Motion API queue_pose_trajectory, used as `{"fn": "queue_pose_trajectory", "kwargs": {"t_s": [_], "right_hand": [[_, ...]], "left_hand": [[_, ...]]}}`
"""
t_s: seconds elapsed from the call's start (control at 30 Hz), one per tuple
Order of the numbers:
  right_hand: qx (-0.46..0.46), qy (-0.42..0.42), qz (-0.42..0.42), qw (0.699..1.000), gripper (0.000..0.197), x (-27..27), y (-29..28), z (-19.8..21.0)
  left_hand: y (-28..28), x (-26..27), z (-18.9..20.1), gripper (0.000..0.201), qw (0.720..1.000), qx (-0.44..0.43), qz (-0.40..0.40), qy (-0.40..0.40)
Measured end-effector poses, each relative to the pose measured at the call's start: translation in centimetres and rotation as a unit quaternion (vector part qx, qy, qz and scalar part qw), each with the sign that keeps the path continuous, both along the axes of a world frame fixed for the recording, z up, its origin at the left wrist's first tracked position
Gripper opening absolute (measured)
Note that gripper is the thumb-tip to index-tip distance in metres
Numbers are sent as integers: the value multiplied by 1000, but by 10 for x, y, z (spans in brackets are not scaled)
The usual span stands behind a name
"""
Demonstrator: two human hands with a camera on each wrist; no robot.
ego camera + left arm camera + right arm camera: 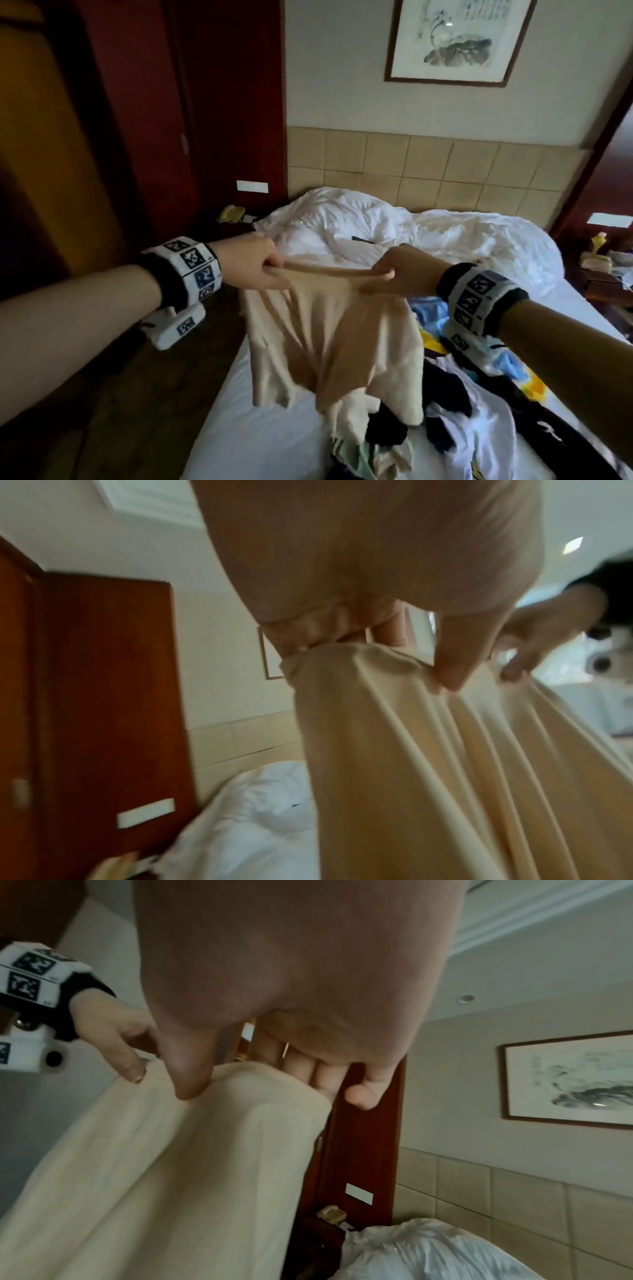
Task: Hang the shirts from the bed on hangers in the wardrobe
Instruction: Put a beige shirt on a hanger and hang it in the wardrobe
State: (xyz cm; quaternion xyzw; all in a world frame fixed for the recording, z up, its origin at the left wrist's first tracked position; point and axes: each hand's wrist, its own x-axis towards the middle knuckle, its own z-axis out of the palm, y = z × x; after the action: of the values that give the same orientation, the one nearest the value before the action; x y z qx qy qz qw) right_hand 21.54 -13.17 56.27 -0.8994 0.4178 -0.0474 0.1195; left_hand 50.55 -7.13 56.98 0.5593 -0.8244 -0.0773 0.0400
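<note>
Reaching forward at equal height, the left hand point(255, 262) and right hand point(404, 270) each pinch the shirt point(329, 339), stretching its top edge taut above the bed point(239, 411).

A hotel-style bedroom with dark wood panelling and a framed ink painting.

The framed painting point(459, 41) hangs on the pale wall above a tan padded headboard point(428, 164) of square panels. A rumpled white duvet point(370, 219) is heaped just below the headboard, with a small dark object point(363, 240) lying in its folds. A yellowish telephone point(232, 214) sits on a dark nightstand point(236, 224) under a white wall plate point(252, 186) on the red-brown panelling point(219, 102). A second nightstand point(603, 277) on the far side carries a yellow item point(597, 241), too blurred to identify. The floor point(102, 394) is dark wood.
</note>
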Motion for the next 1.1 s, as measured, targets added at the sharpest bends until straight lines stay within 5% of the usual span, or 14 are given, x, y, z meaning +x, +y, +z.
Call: {"fn": "queue_pose_trajectory", "kwargs": {"t_s": [0.07,0.17,0.27,0.37,0.53,0.73,0.97,1.1], "right_hand": [[-18,8,28,999,26,23,-4,2],[-75,16,86,993,46,69,-9,6],[-90,-2,157,984,31,121,-4,9],[-107,47,209,971,30,174,16,10],[-146,56,307,939,32,281,78,21],[-119,27,452,884,27,417,197,33],[-288,-3,565,773,31,555,365,30],[-211,-6,581,786,32,620,464,32]], "left_hand": [[25,33,-3,48,998,-5,28,-63],[67,75,-12,28,984,-23,38,-171],[113,113,-17,29,951,-90,19,-295],[164,137,-13,26,929,-67,74,-356],[274,200,-2,27,919,-9,263,-293],[438,266,10,25,888,-9,335,-315],[627,315,10,34,820,41,478,-311],[716,334,19,37,793,22,523,-311]]}}
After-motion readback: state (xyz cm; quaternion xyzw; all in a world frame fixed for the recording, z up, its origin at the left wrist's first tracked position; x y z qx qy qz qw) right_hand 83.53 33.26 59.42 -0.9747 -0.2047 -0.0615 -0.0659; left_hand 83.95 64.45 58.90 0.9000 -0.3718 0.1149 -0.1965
